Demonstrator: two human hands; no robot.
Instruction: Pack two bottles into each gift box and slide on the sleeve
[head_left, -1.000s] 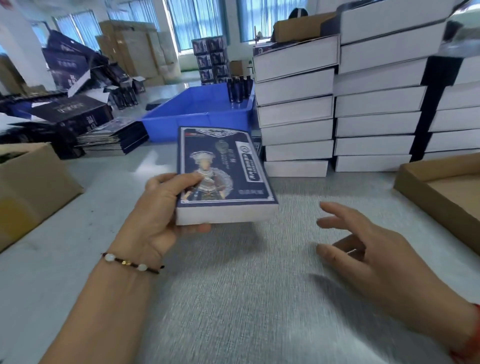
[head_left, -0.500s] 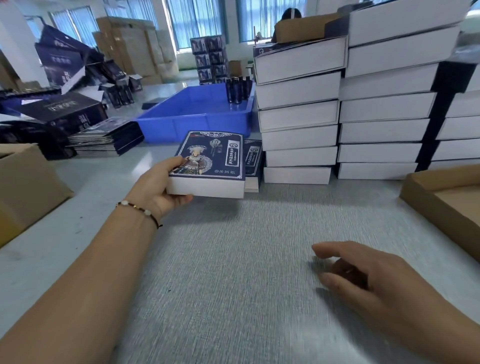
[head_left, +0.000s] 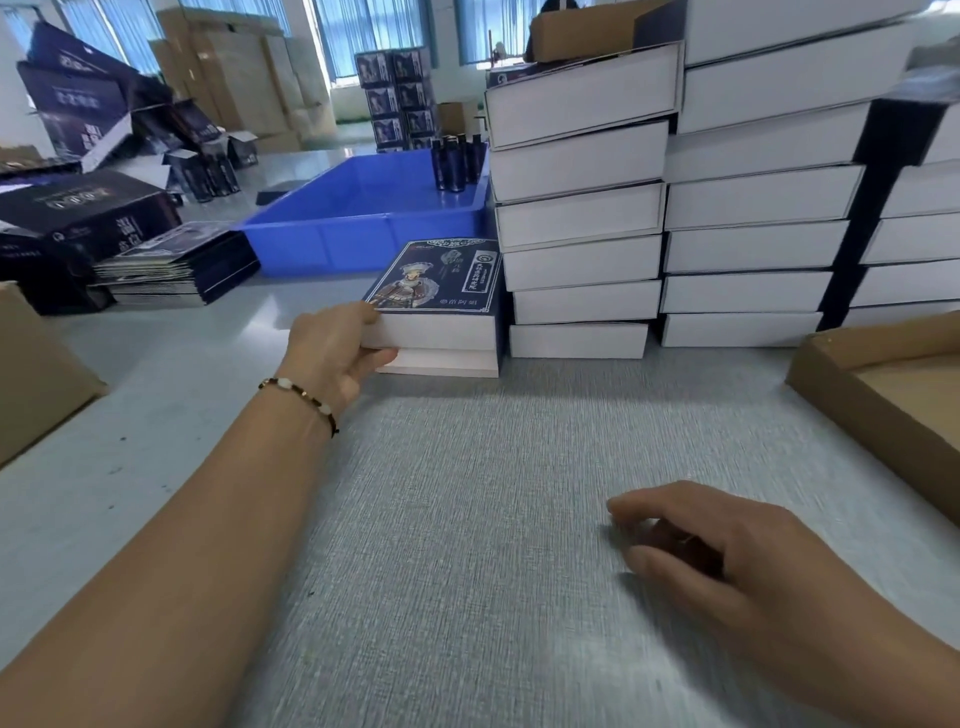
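Note:
My left hand (head_left: 335, 348) grips the near left corner of a sleeved gift box (head_left: 436, 291), dark blue with a printed figure on top. It lies on top of another such box (head_left: 441, 364) on the table, left of the white box stacks. My right hand (head_left: 701, 540) hovers low over the grey mat (head_left: 467, 519) at the lower right, fingers loosely curled, holding nothing. Several dark bottles (head_left: 457, 161) stand in the far right corner of the blue tray (head_left: 363, 228).
Tall stacks of white gift boxes (head_left: 582, 208) fill the back right. A pile of flat dark sleeves (head_left: 176, 265) lies at the left. Brown cartons sit at the left edge (head_left: 36, 374) and right edge (head_left: 883, 384). More bottles (head_left: 208, 176) stand far left.
My left hand carried the sleeved box away from me and set it on the box beside the stacks. My right hand dropped lower and nearer over the mat.

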